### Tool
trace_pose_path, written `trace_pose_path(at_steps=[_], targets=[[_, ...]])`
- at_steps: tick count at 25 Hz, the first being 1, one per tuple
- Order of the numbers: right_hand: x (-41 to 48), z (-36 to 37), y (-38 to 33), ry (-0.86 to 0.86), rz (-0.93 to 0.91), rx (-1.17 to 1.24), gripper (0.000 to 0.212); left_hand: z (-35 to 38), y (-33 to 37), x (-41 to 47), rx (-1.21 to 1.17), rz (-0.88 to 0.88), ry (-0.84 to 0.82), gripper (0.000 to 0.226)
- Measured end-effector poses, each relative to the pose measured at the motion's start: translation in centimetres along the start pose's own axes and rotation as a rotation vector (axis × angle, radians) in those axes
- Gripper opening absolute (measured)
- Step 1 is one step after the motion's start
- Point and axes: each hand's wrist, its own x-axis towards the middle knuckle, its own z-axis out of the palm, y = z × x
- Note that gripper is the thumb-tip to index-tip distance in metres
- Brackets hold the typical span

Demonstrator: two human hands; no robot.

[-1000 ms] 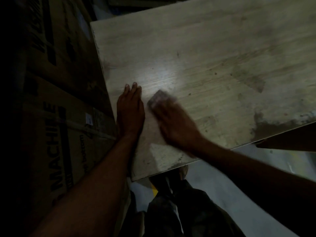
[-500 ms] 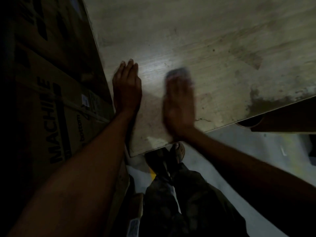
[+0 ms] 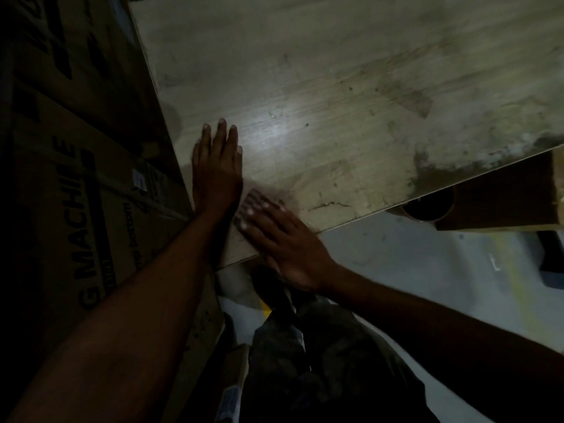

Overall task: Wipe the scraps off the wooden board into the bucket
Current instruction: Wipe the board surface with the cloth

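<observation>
Sweeping should go best with the right hand [image 3: 283, 239] flat, grip open, fingers straight at the wooden board's [image 3: 335, 87] lower-centre edge. From there it can push the scraps, too fine to see, rightward toward the bucket [image 3: 409, 215] rim showing under that edge. The left hand [image 3: 217, 169], grip open too, lies flat alongside as a brace.

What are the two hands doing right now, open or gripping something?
Left hand: open, flat on the wooden board.
Right hand: open, fingers straight at the board's near edge; whether anything lies under it cannot be told.
</observation>
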Motion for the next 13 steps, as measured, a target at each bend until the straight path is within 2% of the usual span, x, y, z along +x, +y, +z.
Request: trace_pose_path(at_steps=[1,2,3,4,5,6,7,9,10,11,12,13], targets=[[-0.9,-1.0,2.1,-0.058,-0.154,-0.053,0.062,0.0,0.7,-0.6,0.005,-0.021,-0.014,0.047],[-1.3,-2.2,5.2,-0.083,-0.166,-0.113,0.060,0.1,1.7,-1.7,0.026,-0.041,-0.030,0.048],[-1.6,-3.1,8.4,-0.054,-0.030,-0.132,0.058,0.3,2.8,-2.8,0.048,-0.061,-0.042,0.049],[-1.7,-4.3,10.1,0.013,0.215,-0.102,0.057,0.5,3.8,-3.6,0.050,-0.080,-0.051,0.050],[-1.9,-4.7,10.3,0.091,0.484,-0.086,0.057,0.7,4.5,-4.2,0.036,-0.098,-0.057,0.050],[-1.9,-4.3,9.2,0.137,0.674,-0.059,0.058,0.8,4.8,-4.7,0.023,-0.104,-0.060,0.050],[-2.0,-2.9,7.0,0.171,0.678,-0.067,0.059,0.7,5.1,-4.9,0.029,-0.104,-0.063,0.050],[-3.1,-2.3,5.8,0.008,0.188,-0.060,0.061,0.5,5.2,-4.7,0.048,-0.107,-0.067,0.050],[-3.4,-3.3,8.0,-0.046,0.040,-0.104,0.060,0.5,5.3,-4.7,0.054,-0.107,-0.061,0.050],[-3.3,-4.3,11.2,-0.030,0.075,-0.162,0.060,0.6,5.2,-4.7,0.064,-0.106,-0.056,0.050],[-3.5,-5.2,14.3,0.040,0.322,-0.170,0.060,0.7,5.2,-4.8,0.074,-0.105,-0.053,0.050],[-3.1,-6.5,15.5,0.128,0.672,-0.165,0.061,1.0,5.4,-4.9,0.082,-0.111,-0.049,0.050]])
